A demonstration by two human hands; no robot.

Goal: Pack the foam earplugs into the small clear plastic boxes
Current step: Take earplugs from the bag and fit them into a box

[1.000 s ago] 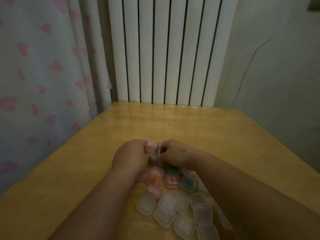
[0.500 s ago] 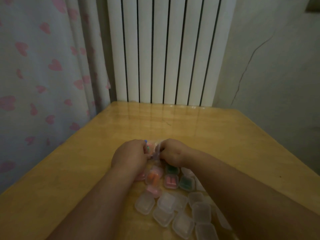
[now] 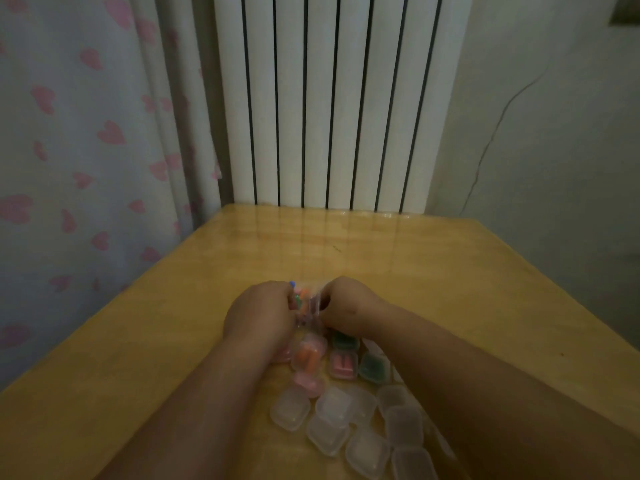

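Two hands meet over the middle of the table (image 3: 138,341). The left hand (image 3: 259,315) is curled up tight, and bits of the earplugs (image 3: 300,296) it holds peek out by its fingertips: blue, orange and green. The right hand (image 3: 346,304) is curled too, and its fingers pinch a small clear box (image 3: 311,311) that sits between the two hands. It is hard to tell if the left hand touches that box as well.

Just near of the hands, a row of full boxes lies on the table. The orange box (image 3: 306,356) is on the left, the pink box (image 3: 343,365) is beside it, and the green box (image 3: 372,367) is on the right. They sit close together, some touching.

Nearer still is a bunch of empty boxes (image 3: 290,408), all clear and bunched up between the two arms. Some of them are partly hidden by the right arm.

At the far end of the table stands a tall white radiator (image 3: 329,98). On the left hangs a curtain (image 3: 86,150) with pink hearts. On the right is a plain wall (image 3: 554,150) with a thin crack (image 3: 498,123) running down it.
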